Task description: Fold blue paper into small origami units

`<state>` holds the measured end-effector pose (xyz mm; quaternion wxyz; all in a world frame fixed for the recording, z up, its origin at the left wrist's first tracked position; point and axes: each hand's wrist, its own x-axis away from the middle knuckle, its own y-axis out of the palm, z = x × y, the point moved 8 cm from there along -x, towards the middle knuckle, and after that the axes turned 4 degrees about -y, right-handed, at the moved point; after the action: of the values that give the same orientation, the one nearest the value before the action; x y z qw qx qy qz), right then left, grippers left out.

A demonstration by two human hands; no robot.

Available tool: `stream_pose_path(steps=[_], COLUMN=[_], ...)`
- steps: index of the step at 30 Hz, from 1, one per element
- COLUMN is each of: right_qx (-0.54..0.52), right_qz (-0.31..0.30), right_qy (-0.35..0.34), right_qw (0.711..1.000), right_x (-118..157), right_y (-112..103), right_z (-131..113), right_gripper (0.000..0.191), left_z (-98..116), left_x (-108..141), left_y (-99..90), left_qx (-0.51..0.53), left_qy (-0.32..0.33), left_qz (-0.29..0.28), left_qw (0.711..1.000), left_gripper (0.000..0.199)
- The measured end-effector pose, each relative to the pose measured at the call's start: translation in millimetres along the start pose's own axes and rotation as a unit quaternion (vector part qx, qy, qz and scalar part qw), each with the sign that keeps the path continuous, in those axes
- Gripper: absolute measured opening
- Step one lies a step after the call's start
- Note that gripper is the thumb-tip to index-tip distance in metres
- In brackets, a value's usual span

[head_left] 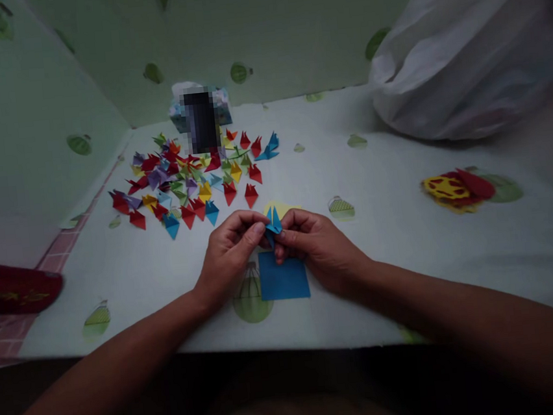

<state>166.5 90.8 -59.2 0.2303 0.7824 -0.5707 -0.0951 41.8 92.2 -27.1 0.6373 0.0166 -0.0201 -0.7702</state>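
Between my two hands, just above the table, is a small blue origami crane (273,223), its narrow points sticking up. My left hand (234,245) pinches its left side between thumb and fingers. On the other side, my right hand (313,242) is closed on it with thumb and fingertips. Below the hands lies a flat square of blue paper (284,278). Part of a yellow paper sheet (284,208) shows behind my hands; the rest of it is hidden.
Many folded paper cranes (190,180) in several colours spread over the back left. Behind them stands a tissue box (222,105) with a blurred-out dark object before it. A white plastic bag (462,52) fills the back right, near red and yellow cutouts (451,190). A red item (15,287) lies left.
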Motion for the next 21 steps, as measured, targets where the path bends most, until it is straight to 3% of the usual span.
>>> stream_pose_path(steps=[10, 16, 21], right_qx=[0.047, 0.057, 0.047], right_qz=[0.000, 0.007, -0.010], right_qy=[-0.031, -0.026, -0.018], right_qw=[0.998, 0.998, 0.999], right_x=[1.0, 0.1, -0.4], right_y=[1.1, -0.9, 0.0], right_z=[-6.9, -5.6, -2.4], right_gripper=[0.025, 0.020, 0.021], left_z=[-16.6, -19.6, -25.1], left_x=[-2.1, -2.2, -3.0], left_y=[0.3, -0.3, 1.3], left_qx=[0.085, 0.103, 0.091], left_qy=[-0.073, -0.095, -0.128], left_qz=[-0.020, -0.004, -0.021], left_qw=[0.993, 0.990, 0.987], left_gripper=[0.015, 0.027, 0.019])
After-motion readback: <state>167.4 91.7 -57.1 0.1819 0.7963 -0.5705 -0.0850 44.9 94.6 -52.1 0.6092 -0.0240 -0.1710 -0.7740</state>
